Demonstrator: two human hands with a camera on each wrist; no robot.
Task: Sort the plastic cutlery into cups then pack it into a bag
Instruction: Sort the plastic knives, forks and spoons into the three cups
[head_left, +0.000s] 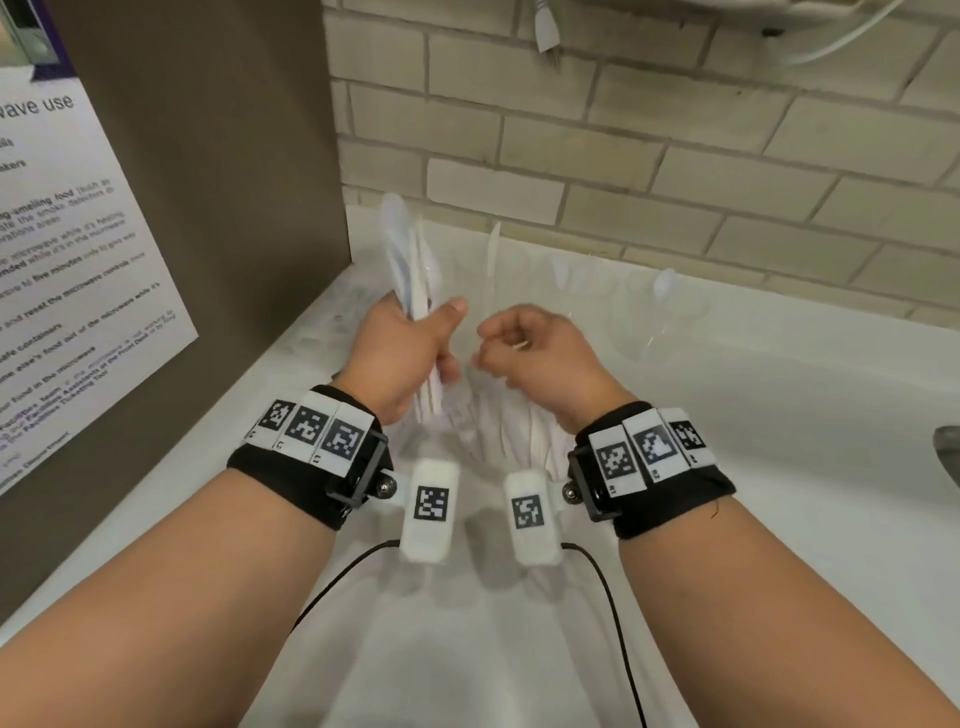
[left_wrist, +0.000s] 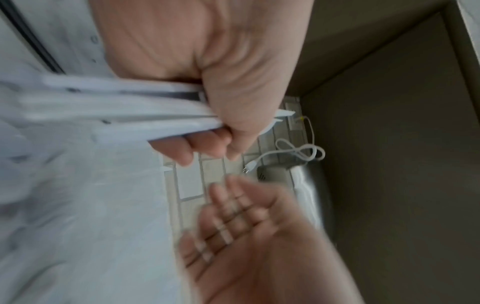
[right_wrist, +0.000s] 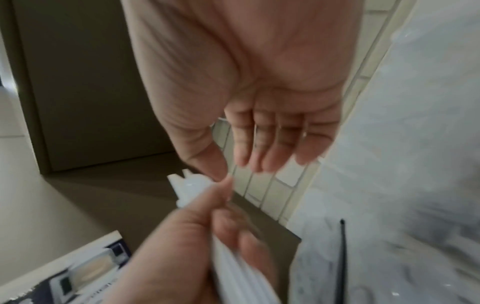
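- My left hand (head_left: 410, 343) grips a bundle of white cutlery (head_left: 410, 260), its long axis upright, tips toward the wall.
- My right hand (head_left: 530, 348) hangs loosely curled just beside it, holding nothing.
- The bag (head_left: 498, 441) gapes right below both hands; the left is nearer.
- Clear cups (head_left: 660, 317) stand beyond.

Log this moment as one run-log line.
left hand: grips bundle of white plastic cutlery | right hand: loosely curled, empty | white plastic bag: below hands
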